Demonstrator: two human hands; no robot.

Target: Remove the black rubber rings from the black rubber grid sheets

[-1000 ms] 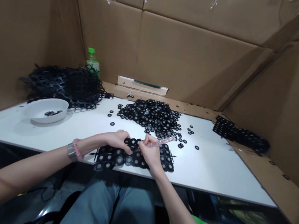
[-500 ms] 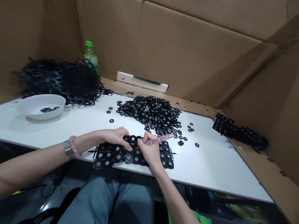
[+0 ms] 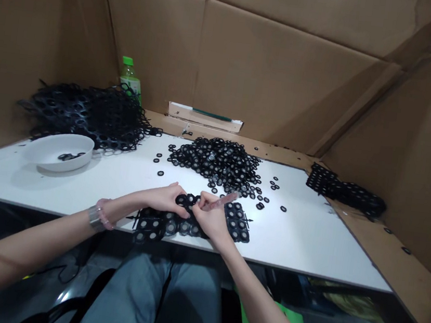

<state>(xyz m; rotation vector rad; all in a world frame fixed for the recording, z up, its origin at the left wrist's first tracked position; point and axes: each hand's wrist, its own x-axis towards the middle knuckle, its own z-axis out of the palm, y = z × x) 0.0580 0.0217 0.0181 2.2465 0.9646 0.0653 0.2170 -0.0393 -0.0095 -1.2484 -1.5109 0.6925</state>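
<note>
Right hand (image 3: 210, 218) is shifted slightly left since the earlier frame, pink tool (image 3: 224, 201) gripped in it | black sheet (image 3: 236, 222) is pinched at its upper edge by left hand (image 3: 164, 198), on table (image 3: 299, 245), lower centre of frame | left thumb could be jabbed if tool, tip hidden, is skidded; sheet could be dragged off if its seemingly overhanging lower-left corner is snagged

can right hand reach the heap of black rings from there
Probably yes: the heap of black rings lies on the tabletop just beyond the right hand with no barrier between, though the pinkish tool it holds may hamper picking.
</note>
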